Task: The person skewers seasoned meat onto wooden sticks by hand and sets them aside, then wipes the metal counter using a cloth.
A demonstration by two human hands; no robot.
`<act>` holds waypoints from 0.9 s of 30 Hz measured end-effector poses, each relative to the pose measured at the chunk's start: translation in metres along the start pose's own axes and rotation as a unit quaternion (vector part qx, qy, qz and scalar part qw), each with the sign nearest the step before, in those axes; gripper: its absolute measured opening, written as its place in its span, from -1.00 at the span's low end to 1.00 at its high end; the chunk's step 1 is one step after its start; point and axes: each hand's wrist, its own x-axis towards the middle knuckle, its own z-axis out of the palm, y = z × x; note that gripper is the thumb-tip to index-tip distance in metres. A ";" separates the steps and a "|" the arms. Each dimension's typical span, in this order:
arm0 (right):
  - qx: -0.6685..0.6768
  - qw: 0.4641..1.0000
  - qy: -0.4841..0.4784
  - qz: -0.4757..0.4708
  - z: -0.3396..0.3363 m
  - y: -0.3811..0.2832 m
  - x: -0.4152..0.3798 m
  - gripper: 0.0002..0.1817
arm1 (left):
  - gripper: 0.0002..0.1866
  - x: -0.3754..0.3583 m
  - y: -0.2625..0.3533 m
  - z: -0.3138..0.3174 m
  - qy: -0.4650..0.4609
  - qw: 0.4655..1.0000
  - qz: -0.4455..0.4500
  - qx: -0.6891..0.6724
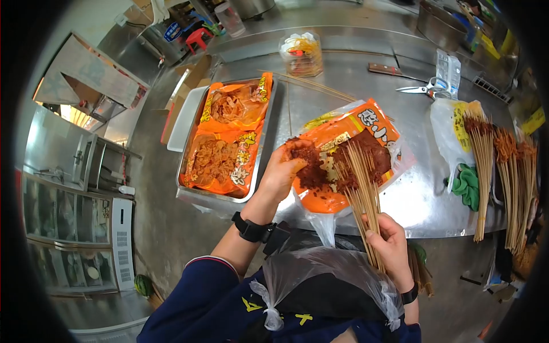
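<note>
My right hand [389, 243] is wrapped round the lower ends of a bundle of bamboo skewers [366, 206]. The skewers' upper ends lie over an orange food bag [320, 200], with dark red-brown seasoned food pieces [377, 154] around their tips. At the left side of that bag, my left hand [281, 171] curls its fingers round a clump of the same dark red food [309, 163]. Some of its fingertips are hidden behind the clump. More loose thin skewers [320, 86] lie on the metal table behind the bag.
Left of my hands, a metal tray [266, 123] holds opened orange bags of reddish food. Filled skewer bundles [483, 171] line the right edge, near a green cloth [466, 186]. Scissors [429, 88], a wooden-handled tool [386, 69] and a clear container [300, 51] sit farther back.
</note>
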 end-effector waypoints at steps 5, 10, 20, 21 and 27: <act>-0.003 0.998 -0.014 0.060 0.007 -0.005 0.004 -0.75 | -0.67 -0.002 -0.005 0.003 -0.041 0.994 -0.058 -0.079; -0.008 0.997 -0.020 0.070 0.006 -0.001 0.006 -0.81 | -0.77 -0.004 0.002 0.026 -0.010 0.988 -0.066 -0.142; 0.053 0.995 -0.020 0.081 0.003 0.004 0.004 -0.85 | -0.67 -0.004 -0.004 0.019 -0.058 0.989 -0.039 -0.131; 0.054 0.995 -0.021 0.081 0.003 0.005 0.004 -0.85 | -0.67 -0.004 -0.004 0.017 -0.063 0.989 -0.047 -0.127; 0.065 0.994 -0.013 0.081 0.001 0.010 0.005 -0.86 | -0.67 -0.008 0.002 0.024 -0.056 0.990 -0.012 -0.131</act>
